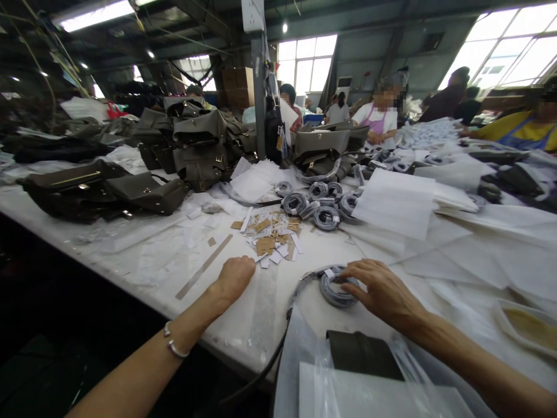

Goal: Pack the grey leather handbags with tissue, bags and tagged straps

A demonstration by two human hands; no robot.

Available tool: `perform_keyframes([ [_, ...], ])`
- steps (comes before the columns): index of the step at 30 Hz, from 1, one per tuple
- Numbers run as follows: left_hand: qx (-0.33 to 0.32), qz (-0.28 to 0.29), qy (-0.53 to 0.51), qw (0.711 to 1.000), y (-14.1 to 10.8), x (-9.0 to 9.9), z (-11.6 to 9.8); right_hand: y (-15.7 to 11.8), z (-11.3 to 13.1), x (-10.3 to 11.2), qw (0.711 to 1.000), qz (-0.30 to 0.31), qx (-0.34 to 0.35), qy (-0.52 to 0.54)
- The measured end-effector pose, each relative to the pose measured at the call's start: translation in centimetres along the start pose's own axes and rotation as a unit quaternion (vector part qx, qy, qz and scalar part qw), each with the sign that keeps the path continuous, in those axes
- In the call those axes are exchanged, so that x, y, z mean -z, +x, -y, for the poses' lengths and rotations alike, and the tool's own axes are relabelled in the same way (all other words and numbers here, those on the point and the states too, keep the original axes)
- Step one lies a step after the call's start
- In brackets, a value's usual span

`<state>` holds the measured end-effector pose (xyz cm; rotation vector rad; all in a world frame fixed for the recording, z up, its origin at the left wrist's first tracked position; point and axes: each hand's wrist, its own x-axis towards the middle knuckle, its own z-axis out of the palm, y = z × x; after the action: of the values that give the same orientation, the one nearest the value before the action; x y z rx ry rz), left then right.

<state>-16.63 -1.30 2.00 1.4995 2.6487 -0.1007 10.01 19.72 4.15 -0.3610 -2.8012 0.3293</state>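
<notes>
My left hand (237,277) is closed in a fist above the table, just below a pile of paper tags (272,238); its fingertips are turned away, so anything inside is hidden. My right hand (378,285) is at the right side of a coiled strap (337,295) wrapped in clear plastic with a white label. The fingers of that hand are apart, resting over the coil. A wrapped length of strap curves from beside the coil toward the table's near edge. Closest to me lies a dark olive bag piece (363,354), partly under a white sheet (374,392) and clear plastic.
Several coiled straps (326,217) lie beyond the tags. Dark bags (198,145) are stacked at the back left, near a grey post (260,93). White sheets (400,200) spread over the right, beside a shallow plastic tray (528,325). Other people work across the table.
</notes>
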Motion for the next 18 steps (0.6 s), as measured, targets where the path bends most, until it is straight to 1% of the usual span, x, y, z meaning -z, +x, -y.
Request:
perform_keyframes([
  [2,0.019,-0.018,-0.019,0.999,0.2,1.0,-0.1,-0.2,0.1,0.7,0.998,-0.019,-0.034,0.042],
  [3,0.015,-0.026,-0.056,0.998,0.2,1.5,-0.4,-0.3,0.2,1.0,0.995,-0.022,-0.059,0.075],
  [4,-0.002,-0.027,-0.125,0.992,0.1,2.0,-1.1,-0.4,0.4,1.2,0.989,-0.02,-0.088,0.116],
  [5,-0.031,-0.017,-0.222,0.975,0.1,2.3,-2.0,-0.4,0.7,1.3,0.979,-0.013,-0.116,0.168],
  [6,-0.07,0.01,-0.34,0.938,0.1,2.6,-3.2,-0.4,1.0,1.2,0.963,-0.004,-0.14,0.23],
  [7,-0.11,0.05,-0.454,0.883,0.1,2.7,-4.7,-0.4,1.4,1.0,0.942,0.007,-0.156,0.298],
  [8,-0.143,0.096,-0.54,0.824,0.2,2.7,-6.2,-0.4,1.8,0.8,0.916,0.015,-0.163,0.366],
  [9,-0.166,0.139,-0.598,0.772,0.3,2.7,-7.7,-0.3,2.2,0.5,0.89,0.016,-0.164,0.426],
  [10,-0.179,0.175,-0.636,0.73,0.6,2.5,-9.1,-0.3,2.5,0.2,0.867,0.009,-0.163,0.472],
  [11,-0.187,0.205,-0.66,0.699,0.9,2.2,-10.4,-0.4,2.8,0.1,0.851,-0.008,-0.16,0.5],
  [12,-0.191,0.227,-0.674,0.677,1.2,2.0,-11.4,-0.4,3.0,0.1,0.845,-0.034,-0.158,0.51],
  [13,-0.193,0.242,-0.68,0.665,1.6,1.7,-12.2,-0.5,3.0,0.2,0.845,-0.064,-0.158,0.506],
  [14,-0.195,0.248,-0.678,0.664,2.1,1.4,-12.8,-0.6,3.0,0.4,0.849,-0.092,-0.16,0.495],
  [15,-0.195,0.239,-0.667,0.678,2.6,1.2,-13.1,-0.8,2.9,0.8,0.855,-0.112,-0.164,0.48],
  [16,-0.195,0.21,-0.644,0.709,3.1,1.0,-13.3,-1.0,2.7,1.1,0.86,-0.126,-0.169,0.466],
  [17,-0.195,0.163,-0.597,0.761,3.6,0.9,-13.3,-1.2,2.4,1.5,0.864,-0.132,-0.175,0.453],
  [18,-0.193,0.105,-0.529,0.82,4.1,0.9,-13.2,-1.4,2.2,1.7,0.869,-0.133,-0.182,0.441],
])
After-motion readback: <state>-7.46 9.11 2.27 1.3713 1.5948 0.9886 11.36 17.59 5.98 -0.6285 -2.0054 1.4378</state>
